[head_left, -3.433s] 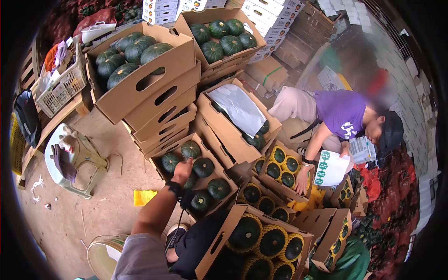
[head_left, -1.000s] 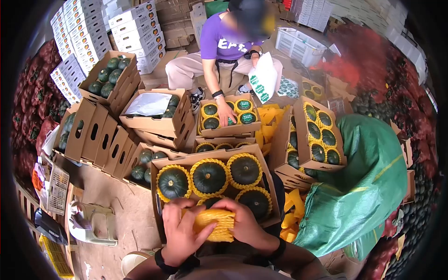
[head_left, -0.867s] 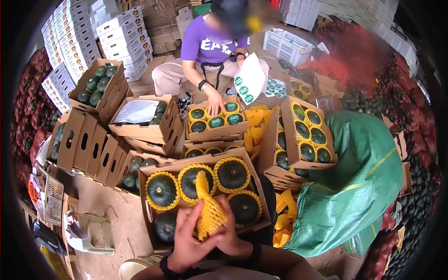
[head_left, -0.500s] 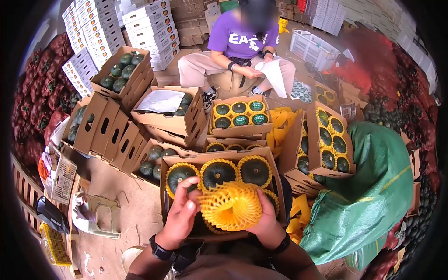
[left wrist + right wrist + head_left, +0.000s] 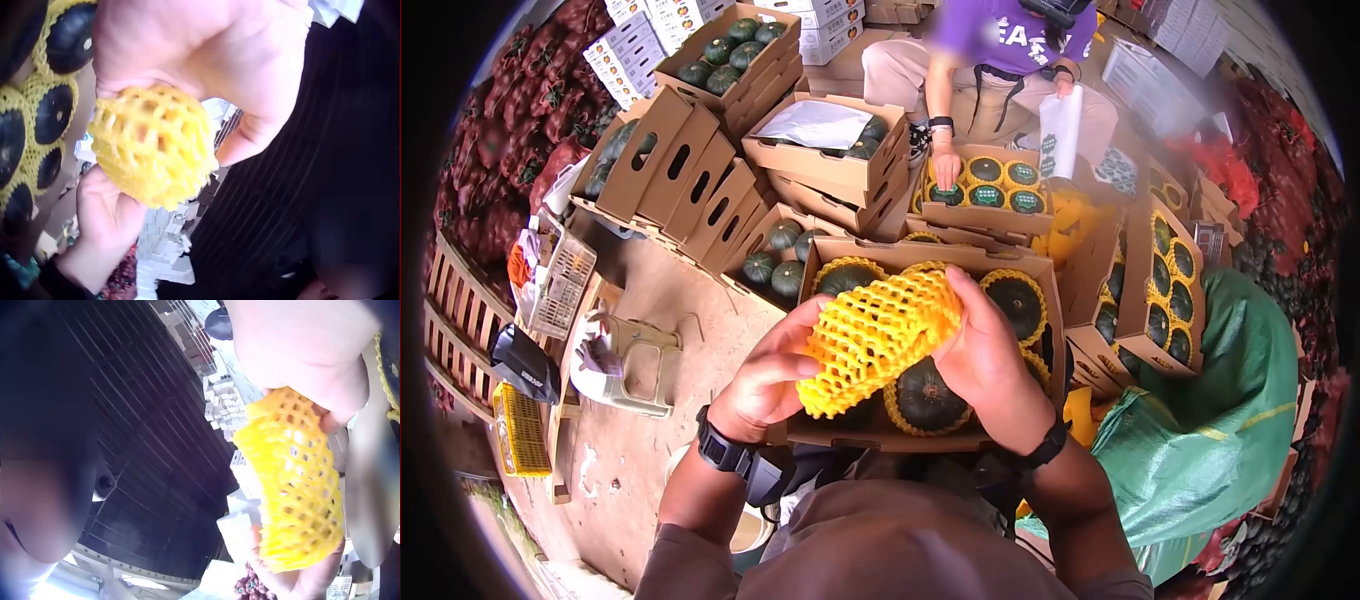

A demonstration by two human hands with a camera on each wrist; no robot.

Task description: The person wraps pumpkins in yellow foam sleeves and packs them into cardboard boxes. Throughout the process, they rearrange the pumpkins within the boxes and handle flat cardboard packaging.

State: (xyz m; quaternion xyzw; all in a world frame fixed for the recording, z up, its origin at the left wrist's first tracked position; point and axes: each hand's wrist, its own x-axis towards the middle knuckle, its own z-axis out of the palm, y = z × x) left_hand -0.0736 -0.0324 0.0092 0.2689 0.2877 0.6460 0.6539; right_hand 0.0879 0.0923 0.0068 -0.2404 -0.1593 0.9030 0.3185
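Observation:
Both hands hold a yellow foam net (image 5: 880, 340) above an open carton of dark green squashes. The left hand (image 5: 770, 380) grips its left end, thumb on the near side; the right hand (image 5: 995, 365) grips the right end. In the left wrist view the net (image 5: 153, 147) bulges between the left hand (image 5: 206, 56) and the right hand (image 5: 106, 212). The right wrist view shows the net (image 5: 297, 481) stretched lengthwise below the right hand (image 5: 306, 344). Under it, a squash (image 5: 930, 395) sits in the carton (image 5: 880, 433), and another netted squash (image 5: 1013, 305) lies to the right.
A person in a purple shirt (image 5: 1010, 45) sits opposite, one hand over a carton of labelled squashes (image 5: 990, 215). Stacked cartons (image 5: 830, 165) stand at the left, beyond a plastic stool (image 5: 625, 365). A green sack (image 5: 1215, 430) lies at the right.
The net has turned from showing its round opening to lying lengthwise between the hands. The head view has shifted, and the seated person's hand has moved onto the labelled squashes.

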